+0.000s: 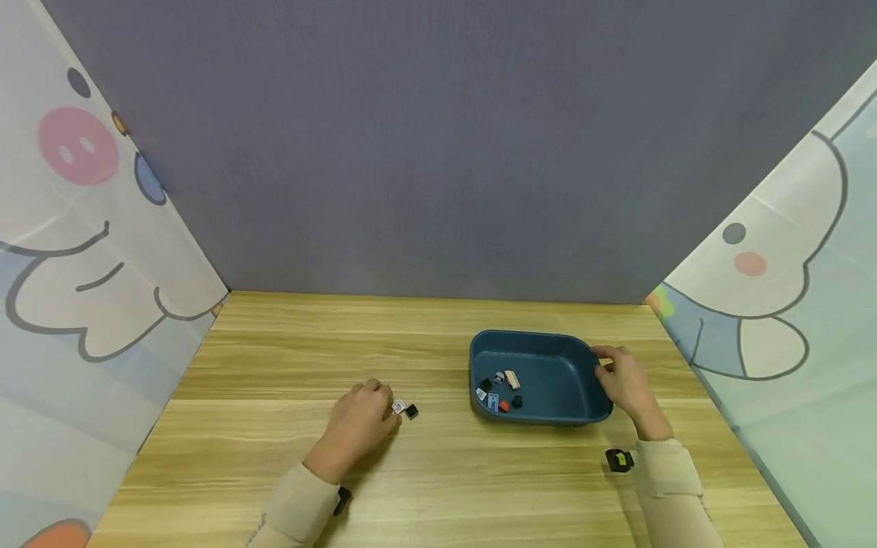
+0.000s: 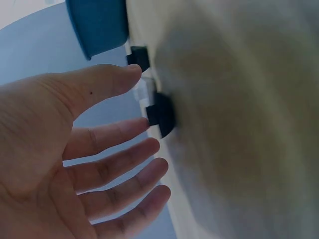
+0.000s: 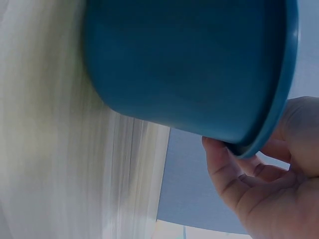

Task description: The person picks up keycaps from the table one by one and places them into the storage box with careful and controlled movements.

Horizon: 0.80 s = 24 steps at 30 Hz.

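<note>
Your left hand (image 1: 363, 418) is empty, thumb and fingers apart, just beside a small white square piece (image 1: 399, 407) and small black square piece (image 1: 412, 412). Your right hand (image 1: 626, 384) pinches a dark-blue, rounded-rectangular, plastic-looking tub (image 1: 551, 384), right half of the wood-grain surface (image 1: 479, 483). Likely reaching; next needs a fingertip pinch.

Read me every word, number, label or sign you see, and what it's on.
No text is legible.
Loose white piece by the left hand: dark mark, too small to read.
White piece in the blue bin: mark, too small.
Blue-and-white piece there: marks, too small.
Black device by the right sleeve: yellow-green patch, any lettering too small.
</note>
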Each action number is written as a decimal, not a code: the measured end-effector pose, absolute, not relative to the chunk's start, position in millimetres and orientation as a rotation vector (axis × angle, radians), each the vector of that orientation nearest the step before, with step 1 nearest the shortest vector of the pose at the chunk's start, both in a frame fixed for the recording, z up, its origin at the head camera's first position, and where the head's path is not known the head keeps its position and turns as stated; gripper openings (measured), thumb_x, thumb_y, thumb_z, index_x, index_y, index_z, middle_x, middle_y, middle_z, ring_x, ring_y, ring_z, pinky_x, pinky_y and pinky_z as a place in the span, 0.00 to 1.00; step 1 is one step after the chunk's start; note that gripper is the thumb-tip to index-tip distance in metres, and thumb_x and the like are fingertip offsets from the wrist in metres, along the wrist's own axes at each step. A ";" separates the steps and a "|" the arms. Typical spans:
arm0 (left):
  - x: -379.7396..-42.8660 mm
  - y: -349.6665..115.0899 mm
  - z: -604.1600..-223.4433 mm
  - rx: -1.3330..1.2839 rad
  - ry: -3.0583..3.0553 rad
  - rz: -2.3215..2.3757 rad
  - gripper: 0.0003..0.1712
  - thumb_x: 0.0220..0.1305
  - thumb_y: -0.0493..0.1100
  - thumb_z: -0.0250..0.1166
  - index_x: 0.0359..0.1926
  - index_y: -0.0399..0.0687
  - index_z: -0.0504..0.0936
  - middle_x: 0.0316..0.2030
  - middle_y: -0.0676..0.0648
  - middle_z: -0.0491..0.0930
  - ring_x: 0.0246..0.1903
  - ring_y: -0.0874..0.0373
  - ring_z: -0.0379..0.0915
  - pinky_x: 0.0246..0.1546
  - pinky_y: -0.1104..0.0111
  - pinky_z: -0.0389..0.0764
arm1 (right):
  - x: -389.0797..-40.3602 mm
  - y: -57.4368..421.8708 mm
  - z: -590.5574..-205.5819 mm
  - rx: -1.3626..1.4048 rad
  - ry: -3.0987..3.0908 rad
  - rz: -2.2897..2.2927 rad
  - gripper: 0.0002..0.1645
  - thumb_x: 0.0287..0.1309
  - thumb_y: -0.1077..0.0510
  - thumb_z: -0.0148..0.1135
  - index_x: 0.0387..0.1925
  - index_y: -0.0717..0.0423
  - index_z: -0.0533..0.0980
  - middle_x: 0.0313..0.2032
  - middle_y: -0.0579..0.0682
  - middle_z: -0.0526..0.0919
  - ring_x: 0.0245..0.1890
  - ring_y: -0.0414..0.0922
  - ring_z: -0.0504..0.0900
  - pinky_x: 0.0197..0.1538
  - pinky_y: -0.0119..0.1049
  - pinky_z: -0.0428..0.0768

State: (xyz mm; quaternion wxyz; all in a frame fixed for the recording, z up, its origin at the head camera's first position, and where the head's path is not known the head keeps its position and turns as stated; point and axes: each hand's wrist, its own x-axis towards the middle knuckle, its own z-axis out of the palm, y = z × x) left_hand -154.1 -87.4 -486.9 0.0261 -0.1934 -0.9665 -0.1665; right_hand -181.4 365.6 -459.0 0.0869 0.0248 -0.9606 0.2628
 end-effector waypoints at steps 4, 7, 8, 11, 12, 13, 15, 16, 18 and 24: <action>-152.4 -85.0 -492.8 -0.576 -2.991 -0.508 0.12 0.54 0.46 0.76 0.28 0.46 0.81 0.32 0.46 0.78 0.29 0.52 0.73 0.25 0.58 0.80 | -181.5 366.0 -459.9 0.074 -2.857 0.784 0.21 0.59 0.73 0.57 0.55 0.75 0.76 0.46 0.74 0.75 0.38 0.64 0.83 0.35 0.52 0.83; -152.2 -83.2 -495.5 -0.557 -2.974 -0.507 0.12 0.54 0.44 0.75 0.27 0.45 0.80 0.32 0.45 0.77 0.29 0.51 0.73 0.25 0.58 0.81 | -181.3 366.0 -460.0 0.071 -2.855 0.786 0.21 0.59 0.73 0.57 0.55 0.74 0.76 0.46 0.73 0.75 0.38 0.64 0.83 0.34 0.51 0.83; -152.1 -82.6 -496.0 -0.553 -2.969 -0.509 0.12 0.54 0.44 0.75 0.27 0.44 0.80 0.32 0.45 0.78 0.29 0.51 0.73 0.25 0.57 0.81 | -181.2 366.0 -460.0 0.069 -2.853 0.784 0.21 0.59 0.74 0.57 0.55 0.74 0.76 0.46 0.73 0.75 0.38 0.64 0.83 0.34 0.51 0.83; -152.0 -81.5 -496.5 -0.542 -2.967 -0.514 0.12 0.54 0.43 0.75 0.28 0.43 0.80 0.33 0.44 0.78 0.29 0.50 0.74 0.25 0.57 0.81 | -180.9 365.6 -459.2 0.069 -2.855 0.786 0.21 0.59 0.73 0.57 0.55 0.74 0.75 0.46 0.73 0.75 0.38 0.64 0.83 0.34 0.50 0.82; -152.0 -81.2 -496.6 -0.540 -2.968 -0.513 0.12 0.55 0.43 0.75 0.28 0.43 0.81 0.33 0.44 0.78 0.30 0.50 0.74 0.25 0.57 0.81 | -180.9 365.6 -459.0 0.068 -2.856 0.788 0.21 0.59 0.73 0.57 0.55 0.74 0.75 0.46 0.73 0.75 0.38 0.64 0.83 0.34 0.50 0.82; -152.0 -80.9 -496.4 -0.539 -2.968 -0.513 0.12 0.55 0.43 0.75 0.28 0.43 0.81 0.33 0.44 0.78 0.29 0.51 0.74 0.25 0.57 0.81 | -180.7 365.5 -458.8 0.067 -2.856 0.788 0.21 0.59 0.73 0.57 0.55 0.75 0.75 0.46 0.73 0.74 0.38 0.64 0.83 0.34 0.50 0.82; -152.0 -80.5 -496.5 -0.538 -2.967 -0.505 0.13 0.55 0.44 0.76 0.28 0.43 0.81 0.32 0.44 0.78 0.29 0.51 0.74 0.25 0.58 0.81 | -180.9 365.7 -458.7 0.070 -2.857 0.789 0.21 0.60 0.73 0.57 0.55 0.75 0.75 0.46 0.74 0.74 0.38 0.64 0.83 0.33 0.49 0.82; -152.0 -80.3 -496.6 -0.538 -2.966 -0.500 0.13 0.54 0.44 0.76 0.28 0.43 0.80 0.31 0.45 0.77 0.28 0.52 0.74 0.24 0.58 0.81 | -180.6 365.7 -458.8 0.070 -2.854 0.785 0.21 0.59 0.74 0.57 0.55 0.75 0.75 0.46 0.74 0.74 0.38 0.64 0.83 0.33 0.49 0.82; -152.0 -79.7 -497.0 -0.535 -2.958 -0.492 0.12 0.54 0.43 0.76 0.27 0.43 0.80 0.30 0.45 0.77 0.28 0.52 0.73 0.24 0.58 0.81 | -180.3 365.8 -459.3 0.076 -2.844 0.783 0.21 0.59 0.74 0.57 0.55 0.75 0.76 0.46 0.74 0.75 0.37 0.63 0.83 0.32 0.48 0.82; -151.6 -78.4 -497.9 -0.520 -2.935 -0.486 0.10 0.54 0.40 0.73 0.26 0.41 0.81 0.30 0.44 0.78 0.27 0.50 0.74 0.23 0.56 0.81 | -180.1 366.1 -460.9 0.096 -2.821 0.777 0.21 0.58 0.75 0.56 0.54 0.75 0.76 0.45 0.74 0.76 0.34 0.61 0.84 0.31 0.47 0.81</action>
